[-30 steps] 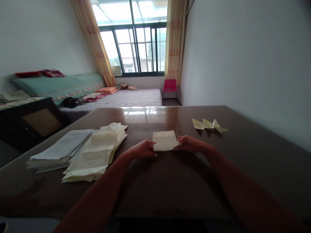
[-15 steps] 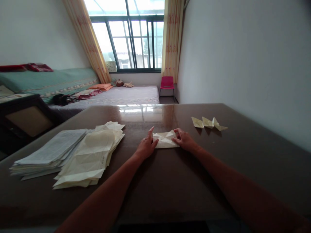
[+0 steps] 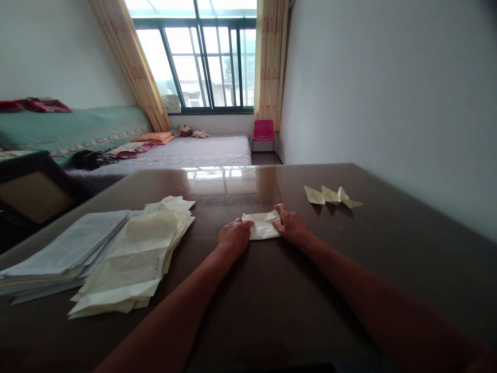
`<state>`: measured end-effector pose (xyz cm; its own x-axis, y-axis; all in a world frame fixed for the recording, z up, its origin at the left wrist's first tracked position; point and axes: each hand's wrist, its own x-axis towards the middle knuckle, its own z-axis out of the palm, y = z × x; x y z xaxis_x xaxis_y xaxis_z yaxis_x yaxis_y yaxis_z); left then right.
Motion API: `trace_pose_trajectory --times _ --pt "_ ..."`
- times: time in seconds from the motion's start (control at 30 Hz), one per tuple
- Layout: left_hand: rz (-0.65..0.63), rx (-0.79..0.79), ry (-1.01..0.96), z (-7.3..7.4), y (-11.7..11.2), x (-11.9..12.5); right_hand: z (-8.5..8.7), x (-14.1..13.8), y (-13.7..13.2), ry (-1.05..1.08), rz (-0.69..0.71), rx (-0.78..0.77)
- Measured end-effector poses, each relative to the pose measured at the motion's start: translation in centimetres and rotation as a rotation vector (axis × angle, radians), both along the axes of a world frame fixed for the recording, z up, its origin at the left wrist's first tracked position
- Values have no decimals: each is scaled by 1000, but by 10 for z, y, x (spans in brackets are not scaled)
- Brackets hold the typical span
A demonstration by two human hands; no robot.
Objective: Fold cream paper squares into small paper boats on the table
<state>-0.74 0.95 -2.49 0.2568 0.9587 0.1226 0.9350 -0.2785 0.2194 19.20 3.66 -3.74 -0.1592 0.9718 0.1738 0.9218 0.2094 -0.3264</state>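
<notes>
A small folded sheet of cream paper [image 3: 264, 226] lies on the brown table between my hands, with creases across its top. My left hand [image 3: 235, 234] closes on the paper's left edge, its thumb lying on top and its other fingers curled. At the opposite edge my right hand [image 3: 292, 224] grips the paper with the thumb on top and the index finger at the far corner. Whatever the fingertips do beneath the paper is hidden. Farther right stands a row of folded paper boats [image 3: 330, 195].
On the left lie a stack of creased cream sheets [image 3: 134, 259] and a pile of printed grey-white papers [image 3: 70, 243]. The glossy brown table [image 3: 248, 305] reaches toward a bed [image 3: 202, 150] and a pink chair [image 3: 263, 131]. A dark wooden chair [image 3: 31, 186] stands at the left.
The paper's top has changed from a crossed fold pattern to a flatter face. My left index finger, raised before, has come down. The whole view has shifted slightly.
</notes>
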Motion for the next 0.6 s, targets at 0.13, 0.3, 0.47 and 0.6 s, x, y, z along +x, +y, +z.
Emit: trace_pose_trajectory --times 0.13,0.3,0.47,0.6 --pt "7 7 94 0 -2 0 -1 -1 2 -68 -4 -5" --pt "-152 237 118 2 -10 4 -2 -4 0 -114 8 -7" --pt "-417 179 66 -5 -22 16 -3 -5 -1 -107 14 12" --pt "-398 173 139 -6 -27 16 -6 -4 2 -60 39 23"
